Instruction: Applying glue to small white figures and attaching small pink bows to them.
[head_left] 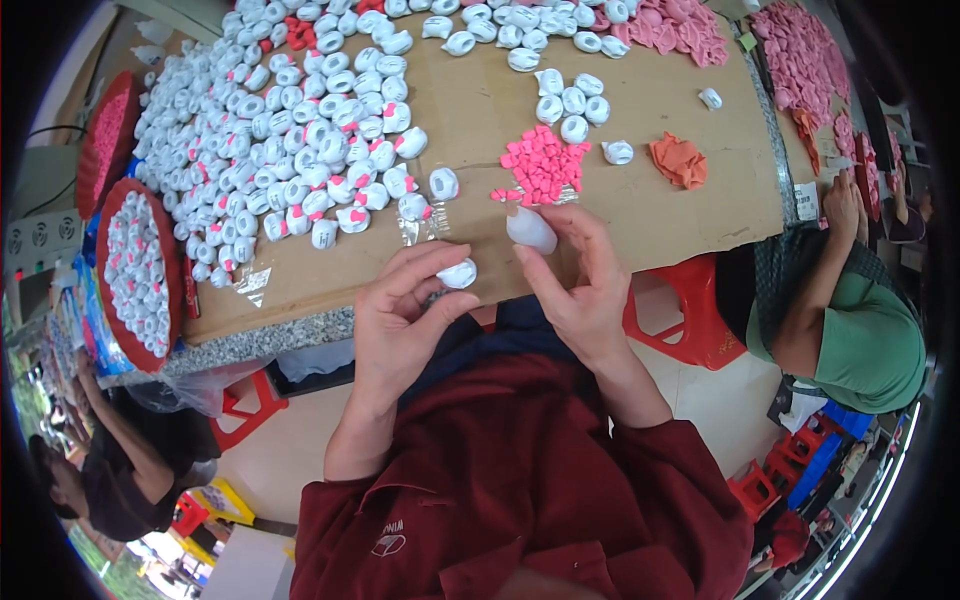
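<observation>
Near the table's front edge, my left hand (400, 305) pinches a small white rounded piece (457, 273) between thumb and fingers. Beside it, my right hand (585, 285) grips a small translucent white bottle (531, 231), its narrow end tilted up and left. The two hands are apart. Just beyond the bottle lies a heap of small pink pieces (545, 165) on clear plastic. A few white rounded pieces (573, 101) sit behind that heap, and a single one (617, 152) lies to its right. A crumpled orange glove-like piece (678, 161) rests farther right.
Cardboard (460, 110) covers the stone-edged table. Many white pieces (290, 130), some with pink bits, spread over its left. Red trays (172, 270) stand at the left edge. Pink rubbery items (670, 30) lie far right. A red stool (690, 310) and a person in green (865, 335) are right.
</observation>
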